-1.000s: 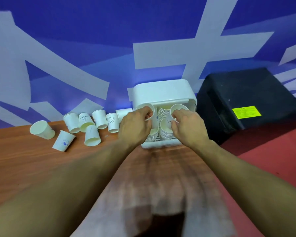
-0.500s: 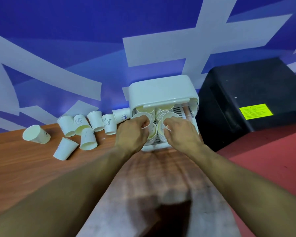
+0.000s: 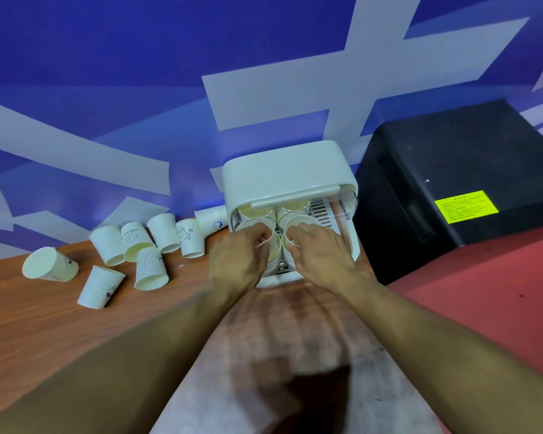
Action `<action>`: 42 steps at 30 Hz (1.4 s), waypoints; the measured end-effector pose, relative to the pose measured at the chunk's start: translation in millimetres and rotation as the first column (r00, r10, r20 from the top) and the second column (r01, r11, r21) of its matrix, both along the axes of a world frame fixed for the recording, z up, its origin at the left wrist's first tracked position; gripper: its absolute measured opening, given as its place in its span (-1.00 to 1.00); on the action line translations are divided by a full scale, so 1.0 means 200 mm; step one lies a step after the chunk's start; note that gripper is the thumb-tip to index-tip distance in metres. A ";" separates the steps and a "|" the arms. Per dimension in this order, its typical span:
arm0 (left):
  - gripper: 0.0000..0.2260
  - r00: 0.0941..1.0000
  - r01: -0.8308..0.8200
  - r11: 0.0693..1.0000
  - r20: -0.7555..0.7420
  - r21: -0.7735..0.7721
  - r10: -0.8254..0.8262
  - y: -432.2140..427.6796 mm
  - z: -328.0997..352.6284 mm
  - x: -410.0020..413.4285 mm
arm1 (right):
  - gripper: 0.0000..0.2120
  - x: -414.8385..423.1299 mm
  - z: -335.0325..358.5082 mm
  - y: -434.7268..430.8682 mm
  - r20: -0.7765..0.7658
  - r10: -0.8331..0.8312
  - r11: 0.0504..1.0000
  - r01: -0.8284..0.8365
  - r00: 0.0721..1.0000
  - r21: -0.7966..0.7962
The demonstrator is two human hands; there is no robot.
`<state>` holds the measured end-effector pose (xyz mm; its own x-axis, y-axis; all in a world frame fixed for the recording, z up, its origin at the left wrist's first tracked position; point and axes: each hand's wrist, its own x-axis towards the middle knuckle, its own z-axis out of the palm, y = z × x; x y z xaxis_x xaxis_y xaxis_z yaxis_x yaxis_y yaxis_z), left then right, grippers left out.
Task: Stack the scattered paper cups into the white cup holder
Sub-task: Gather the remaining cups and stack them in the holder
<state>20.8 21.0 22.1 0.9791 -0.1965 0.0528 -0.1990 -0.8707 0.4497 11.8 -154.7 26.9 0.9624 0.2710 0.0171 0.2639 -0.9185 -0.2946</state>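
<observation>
Left hand (image 3: 240, 256) and right hand (image 3: 322, 256) both reach into the white cup holder (image 3: 282, 173). Far left, several scattered cups (image 3: 151, 270) lie loose on the worktop (image 3: 44, 333), the nearest just beside the holder's wall. Left hand pinches the rim of the left cup (image 3: 250, 223). Right hand curls its fingers over the right cup (image 3: 304, 220). Both cups look nearly seated on stacks inside. Step in hand is probably pressing them home. Next move likely calls for letting go and reaching left for more cups.
</observation>
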 end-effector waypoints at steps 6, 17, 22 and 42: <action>-0.89 1.000 0.025 1.000 0.004 -0.001 -0.025 -0.02 -0.01 -0.01 | -0.89 0.00 -0.04 -0.01 -0.016 0.043 0.999 -0.043 0.999 0.018; -0.88 0.996 0.084 0.996 0.011 0.037 -0.084 -0.02 -0.09 -0.01 | -0.88 0.00 -0.12 -0.02 -0.007 0.044 0.998 -0.043 0.999 0.056; -0.90 0.994 0.103 0.994 0.016 0.023 -0.104 -0.01 -0.12 -0.01 | -0.93 -0.01 -0.15 0.01 0.018 0.029 0.997 -0.030 0.999 0.074; -0.82 0.967 0.142 0.990 -0.211 -0.013 -0.141 0.01 -0.07 -0.03 | -0.89 -0.01 -0.12 0.06 -0.094 -0.047 0.999 0.045 0.995 -0.023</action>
<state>15.2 22.2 8.3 0.9303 -0.3336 -0.1524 -0.2210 -0.8415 0.4930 10.1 -142.7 3.2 0.9709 0.2260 -0.0792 0.1934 -0.9351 -0.2970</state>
